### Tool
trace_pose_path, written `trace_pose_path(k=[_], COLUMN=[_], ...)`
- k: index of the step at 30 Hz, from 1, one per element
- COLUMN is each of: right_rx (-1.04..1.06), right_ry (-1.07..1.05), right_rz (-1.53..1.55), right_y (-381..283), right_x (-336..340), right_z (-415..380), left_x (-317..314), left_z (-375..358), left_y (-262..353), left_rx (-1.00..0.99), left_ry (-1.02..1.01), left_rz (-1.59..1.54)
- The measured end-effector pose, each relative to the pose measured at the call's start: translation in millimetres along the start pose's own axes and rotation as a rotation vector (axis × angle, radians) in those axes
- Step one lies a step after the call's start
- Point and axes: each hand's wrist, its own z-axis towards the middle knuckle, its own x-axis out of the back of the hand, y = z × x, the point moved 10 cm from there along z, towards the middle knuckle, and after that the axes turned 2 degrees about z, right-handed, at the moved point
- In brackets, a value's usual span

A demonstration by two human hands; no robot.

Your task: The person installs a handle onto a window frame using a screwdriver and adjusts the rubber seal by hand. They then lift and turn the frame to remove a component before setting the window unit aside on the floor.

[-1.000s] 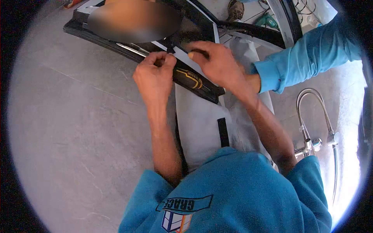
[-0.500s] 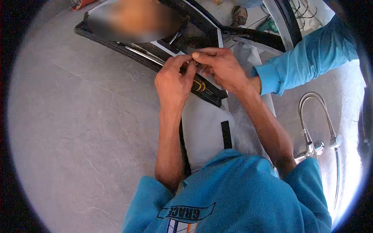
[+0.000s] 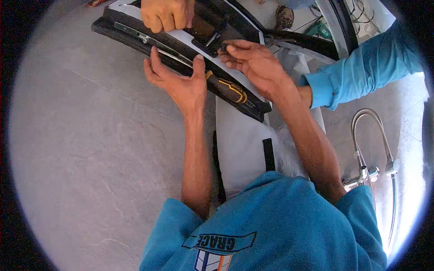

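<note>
My left hand [image 3: 178, 86] is spread open at the near edge of a black window frame [image 3: 106, 29], thumb and fingers apart. Between them passes the metal shaft of a screwdriver [image 3: 233, 90], whose black and yellow handle lies along the frame. My right hand [image 3: 262, 67] pinches a small dark piece [image 3: 224, 48] between thumb and fingers, over the frame's inner edge. Close to those fingertips is a black fitting with a silver pin [image 3: 212, 39]. A metal hinge strip [image 3: 131, 32] runs along the frame's left part.
Another person's hand [image 3: 167, 16] grips the frame at the top. A second person's blue sleeve [image 3: 361, 63] reaches in from the right. A tap with a coiled hose [image 3: 361, 171] stands at right. Grey tiled floor [image 3: 99, 158] extends left; a shoe [image 3: 284, 18] shows at the back.
My hands were together at the fingertips; now they are apart, the left moved left and spread open. The other person's hand now shows on the frame.
</note>
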Motion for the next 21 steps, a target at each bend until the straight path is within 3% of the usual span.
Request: trace_pose_path(k=[4,7,18,21], right_rx=[-0.042,-0.075,-0.254,-0.337], right_ry=[0.092,0.110,0.000,0.056], right_rz=[0.008,-0.021,-0.238,-0.255], right_y=[1.3,3.1,6.6,3.9], right_x=[4.0,10.8,8.5,7.4], right_z=[-4.8,1.8,20.1,16.3], left_x=[-18.1,-32.4,-30.9,-33.3], left_z=[-6.2,-13.3,-10.8,-10.5], left_y=[-19.4,-18.9,-15.4,-16.3], left_rx=[0.081,0.094,0.162,0.137], left_ry=[-0.017,-0.106,-0.091,-0.071], left_rz=[-0.310,-0.256,-0.205,-0.260])
